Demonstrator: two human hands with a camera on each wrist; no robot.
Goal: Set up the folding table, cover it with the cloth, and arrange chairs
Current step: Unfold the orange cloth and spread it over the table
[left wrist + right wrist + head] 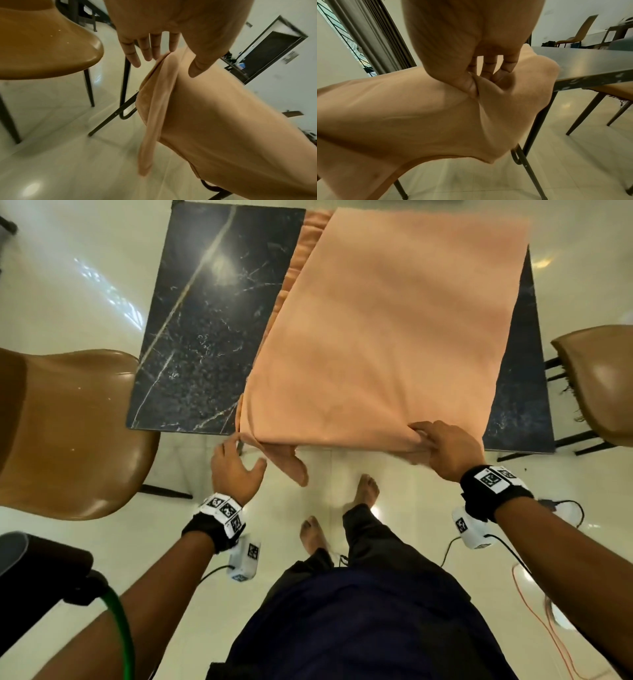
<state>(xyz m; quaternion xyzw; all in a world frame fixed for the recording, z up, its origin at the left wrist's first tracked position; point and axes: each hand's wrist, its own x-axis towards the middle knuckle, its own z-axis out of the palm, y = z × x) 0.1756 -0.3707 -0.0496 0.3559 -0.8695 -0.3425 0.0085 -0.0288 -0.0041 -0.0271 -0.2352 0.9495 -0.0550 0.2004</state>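
The near right corner of the cloth [383, 337] is pinched by the right hand [448, 450], while the left hand [234, 470] is spread loose, nothing gripped, at the drooping left corner. That corner is best gathered first, then the folded layer drawn leftward so the counter [205, 330], still bare there, is covered.

cloth [376, 330] on table [205, 337], chairs [68, 433] flanking

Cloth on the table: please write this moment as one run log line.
step: spreading cloth | table: standing, left part bare | right hand: pinches near edge | left hand: open at hanging corner | chairs: beside table
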